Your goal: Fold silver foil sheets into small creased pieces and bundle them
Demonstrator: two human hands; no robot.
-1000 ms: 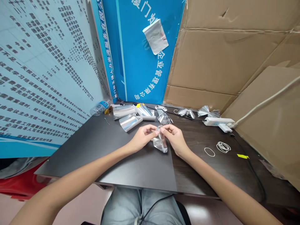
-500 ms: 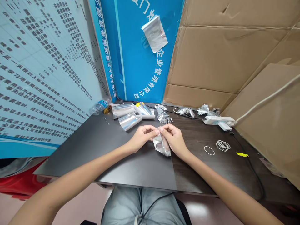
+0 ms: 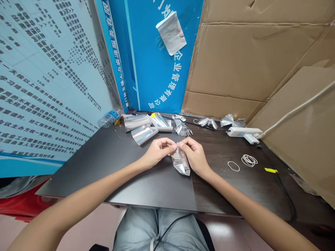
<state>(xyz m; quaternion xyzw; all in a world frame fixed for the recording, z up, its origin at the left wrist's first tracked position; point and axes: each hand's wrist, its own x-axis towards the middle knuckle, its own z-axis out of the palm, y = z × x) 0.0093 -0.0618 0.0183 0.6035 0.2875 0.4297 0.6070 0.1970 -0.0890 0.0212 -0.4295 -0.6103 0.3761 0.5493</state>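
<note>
A small silvery foil pouch [image 3: 181,163] hangs between my hands, over the seam where the grey and dark brown table surfaces meet. Its upper end is pinched by my left hand [image 3: 159,152] on one side and by my right hand [image 3: 194,155] on the other, with the fingertips almost touching. Beyond my hands lie curled silver foil sheets [image 3: 142,134] and a fanned bundle of silver strips [image 3: 183,129]. White rubber bands [image 3: 249,160] rest to the right of my right hand.
At the back left lies a clear plastic bottle [image 3: 110,119]. A white power strip [image 3: 244,132] with a cable sits at the back right, near two more silver bundles [image 3: 232,121]. A yellow tag [image 3: 270,170] lies on the right. Upright panels and cardboard [image 3: 235,62] enclose the table.
The view has shifted slightly. The foil pouch hangs a little straighter and its lower end has turned slightly; both hands keep their pinch on it.
</note>
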